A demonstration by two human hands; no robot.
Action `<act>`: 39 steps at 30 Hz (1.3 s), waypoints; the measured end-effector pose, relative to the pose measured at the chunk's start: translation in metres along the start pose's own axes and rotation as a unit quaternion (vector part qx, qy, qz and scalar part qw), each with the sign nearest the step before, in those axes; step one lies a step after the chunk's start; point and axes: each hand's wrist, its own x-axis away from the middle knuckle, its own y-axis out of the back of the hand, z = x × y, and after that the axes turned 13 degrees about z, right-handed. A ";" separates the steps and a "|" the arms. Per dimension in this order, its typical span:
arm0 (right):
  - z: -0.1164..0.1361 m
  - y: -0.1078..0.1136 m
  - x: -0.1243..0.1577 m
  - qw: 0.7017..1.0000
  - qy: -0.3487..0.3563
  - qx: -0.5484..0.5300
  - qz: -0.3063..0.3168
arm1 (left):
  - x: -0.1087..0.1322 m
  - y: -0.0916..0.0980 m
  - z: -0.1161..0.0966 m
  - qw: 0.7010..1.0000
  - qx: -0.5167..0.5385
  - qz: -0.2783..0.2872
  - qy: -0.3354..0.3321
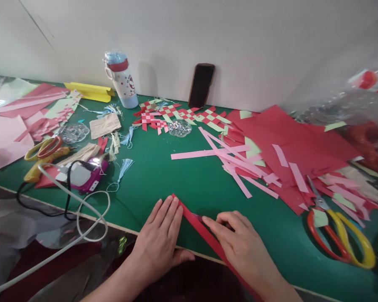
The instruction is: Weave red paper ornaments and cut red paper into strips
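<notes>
Red paper strip [197,226] runs diagonally off the counter edge [88,216], right hand [239,239] curled across it, grip unclear; left hand [157,241] lies open, flat, just beside.

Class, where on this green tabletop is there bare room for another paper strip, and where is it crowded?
Bare green tabletop lies between the blue tassel and the pink paper strips, above the left hand. Crowded: the red paper pile and far left.
</notes>
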 end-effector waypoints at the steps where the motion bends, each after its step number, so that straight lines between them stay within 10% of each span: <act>1: 0.001 0.000 0.000 1.000 -0.001 0.001 -0.002 | 0.000 0.000 0.000 1.000 0.001 -0.001 0.000; 39: 0.004 0.002 -0.006 1.000 -0.015 -0.002 -0.012 | -0.001 0.001 -0.001 1.000 0.002 -0.014 0.002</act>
